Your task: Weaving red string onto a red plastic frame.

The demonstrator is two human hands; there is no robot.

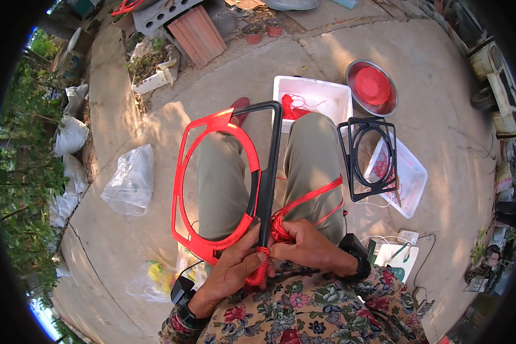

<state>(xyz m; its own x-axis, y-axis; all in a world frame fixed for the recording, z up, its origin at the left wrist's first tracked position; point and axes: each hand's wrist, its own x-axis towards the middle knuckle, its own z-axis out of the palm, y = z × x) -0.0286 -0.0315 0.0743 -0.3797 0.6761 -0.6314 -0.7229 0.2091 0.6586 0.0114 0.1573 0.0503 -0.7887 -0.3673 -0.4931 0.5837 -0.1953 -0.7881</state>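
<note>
A black rectangular frame (274, 155) with a ring inside stands tilted over my lap. Red cord covers its left side and most of the ring, while the right bar is mostly bare black. Low on the frame, near the wrapped corner, my left hand (235, 268) is closed around it. My right hand (308, 245) grips a bundle of red cord (278, 225) just right of the black bar. Strands from this bundle loop over my right knee. Some fingertips of both hands are hidden behind the frame and cord.
A second black frame (350, 155) leans beside my right knee, over a white tray (414, 179) with red cord. Ahead are a white foam box (341, 94) and a metal bowl (350, 73) holding a red basin (374, 86). Plastic bags (131, 180) lie left.
</note>
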